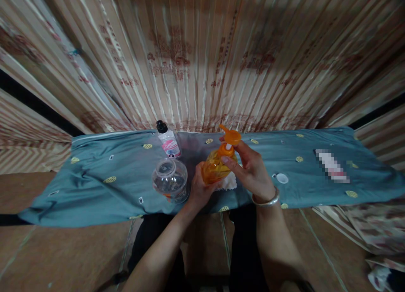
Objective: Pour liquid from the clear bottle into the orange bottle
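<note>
An orange pump bottle [213, 167] with amber liquid is tilted between my two hands above the cloth-covered table. My left hand [201, 186] wraps round its lower body. At the neck, my right hand [249, 167] has thumb and fingers closed on the orange collar [227, 150], just under the pump head [232, 137]. Left of the bottle stands a clear, rounded plastic jar [171, 182]. Behind that jar is a clear bottle with a black cap and pink label [170, 142]. A white scalloped piece, perhaps tissue [229, 182], lies partly hidden beneath my hands.
A teal patterned cloth [126, 170] covers the narrow table. On its right side lie a small white round lid-like thing [281, 178] and a blurred-out flat item [332, 165]. A pleated curtain [202, 64] hangs right behind the table. My legs are below its front edge.
</note>
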A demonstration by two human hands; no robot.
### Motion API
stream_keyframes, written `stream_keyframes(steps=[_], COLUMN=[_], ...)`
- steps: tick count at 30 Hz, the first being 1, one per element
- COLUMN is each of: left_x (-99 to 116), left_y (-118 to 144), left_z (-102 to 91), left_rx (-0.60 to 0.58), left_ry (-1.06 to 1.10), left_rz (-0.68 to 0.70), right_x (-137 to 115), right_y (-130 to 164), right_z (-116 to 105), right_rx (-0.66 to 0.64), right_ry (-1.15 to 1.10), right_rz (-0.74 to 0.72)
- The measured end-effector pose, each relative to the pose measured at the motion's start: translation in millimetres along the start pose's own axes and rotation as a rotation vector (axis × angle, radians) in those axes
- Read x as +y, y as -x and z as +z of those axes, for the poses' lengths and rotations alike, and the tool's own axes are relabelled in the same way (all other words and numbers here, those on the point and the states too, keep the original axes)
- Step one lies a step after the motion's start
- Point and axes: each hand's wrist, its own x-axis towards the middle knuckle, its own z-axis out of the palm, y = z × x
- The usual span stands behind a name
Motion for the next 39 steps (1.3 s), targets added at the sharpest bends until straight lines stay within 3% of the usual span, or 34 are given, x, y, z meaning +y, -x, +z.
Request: stream_keyframes(steps=[3, 9, 15, 21, 28, 34, 36, 39], left_x=[1.0, 0.0, 1.9, -0.5, 1.7, -1.2, -2.9, -3.4], left_y=[-0.1, -0.6, -0.2, -0.5, -0.2, -1.5, -1.9, -1.6], left_z=[-1.2, -0.9, -0.9, 0.2, -0.4, 0.2, 0.5, 0.3], left_rx=[0.0, 0.006, 0.006, 0.015, 0.004, 0.007, 0.005, 0.001], left_ry=[-0.004, -0.013, 0.002, 0.004, 0.013, 0.006, 0.005, 0.004], left_rz=[0.01, 0.019, 0.025, 0.025, 0.035, 0.057, 0.059, 0.055], right_x=[-1.9, -0.6, -0.8, 1.3, 2.7, 3.0, 1.7, -0.5], right_y=[-0.8, -1.4, -0.6, -1.4, -0.5, -1.2, -1.1, -1.0], right_z=[-0.6, 7.0, 2.1, 7.6, 0.8, 8.0, 7.5, 2.6], right_rx=[-0.051, 0.157, -0.029, 0.179, -0.033, 0.174, 0.155, 0.012], right_ry=[-0.001, 0.162, 0.039, 0.149, -0.029, 0.1, 0.087, 0.012], right_rz=[-0.023, -0.023, -0.056, -0.035, -0.052, -0.022, -0.028, -0.056])
